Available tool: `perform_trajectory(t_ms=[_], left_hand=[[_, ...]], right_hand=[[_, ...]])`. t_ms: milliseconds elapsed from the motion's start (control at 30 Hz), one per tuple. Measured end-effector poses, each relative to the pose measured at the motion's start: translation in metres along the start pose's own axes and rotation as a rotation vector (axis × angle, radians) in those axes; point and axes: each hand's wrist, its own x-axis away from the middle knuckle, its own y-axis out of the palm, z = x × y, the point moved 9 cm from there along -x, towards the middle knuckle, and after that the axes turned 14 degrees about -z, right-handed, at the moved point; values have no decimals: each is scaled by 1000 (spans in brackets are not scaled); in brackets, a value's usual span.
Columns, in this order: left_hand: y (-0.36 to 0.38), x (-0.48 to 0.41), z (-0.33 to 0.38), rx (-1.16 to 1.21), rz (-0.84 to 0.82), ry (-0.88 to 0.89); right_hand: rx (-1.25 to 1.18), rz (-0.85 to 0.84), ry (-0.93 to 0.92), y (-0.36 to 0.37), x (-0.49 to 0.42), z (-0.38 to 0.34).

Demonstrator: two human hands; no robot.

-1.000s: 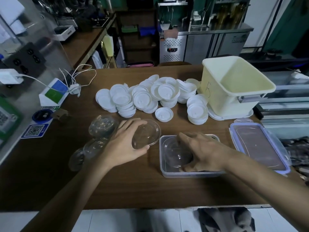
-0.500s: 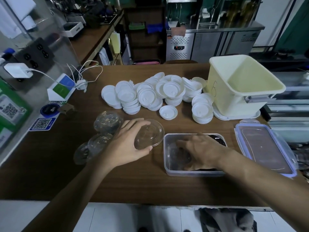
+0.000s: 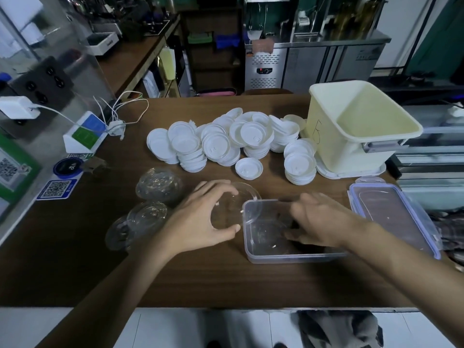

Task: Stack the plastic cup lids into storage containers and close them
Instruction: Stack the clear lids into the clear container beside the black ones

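Note:
My left hand [image 3: 200, 219] grips a clear plastic lid [image 3: 238, 204] by its rim, and the lid's right edge overlaps the left wall of the clear rectangular container [image 3: 296, 256]. My right hand [image 3: 319, 222] hovers over the container with fingers spread and relaxed, above clear lids lying inside. More clear dome lids [image 3: 159, 187] sit left of my left hand. A heap of white cup lids [image 3: 226, 144] lies behind. The container's purple-rimmed cover [image 3: 391, 217] rests to the right.
A tall cream bin [image 3: 356, 131] stands at the back right on its own lid. At the left are a charger with white cables [image 3: 115, 126], a small card stand [image 3: 82, 139] and QR code stickers [image 3: 56, 189]. The table's front edge runs just below my forearms.
My left hand has carried the clear lid to the right until it overlaps the container's left edge. My right hand has lifted off the lids inside and pulled slightly right.

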Motion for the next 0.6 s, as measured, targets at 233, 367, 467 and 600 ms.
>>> perform_trajectory(t_ms=[233, 367, 467, 600], left_hand=[[40, -30, 42, -37, -204, 123], [55, -42, 42, -80, -276, 130], [62, -50, 36, -116, -310, 113], [74, -57, 30, -180, -369, 114]], right_hand=[[-192, 144, 11, -14, 21, 29], [-256, 149, 42, -10, 31, 38], [-317, 181, 42, -10, 36, 41], [-357, 208, 21, -14, 37, 38]])
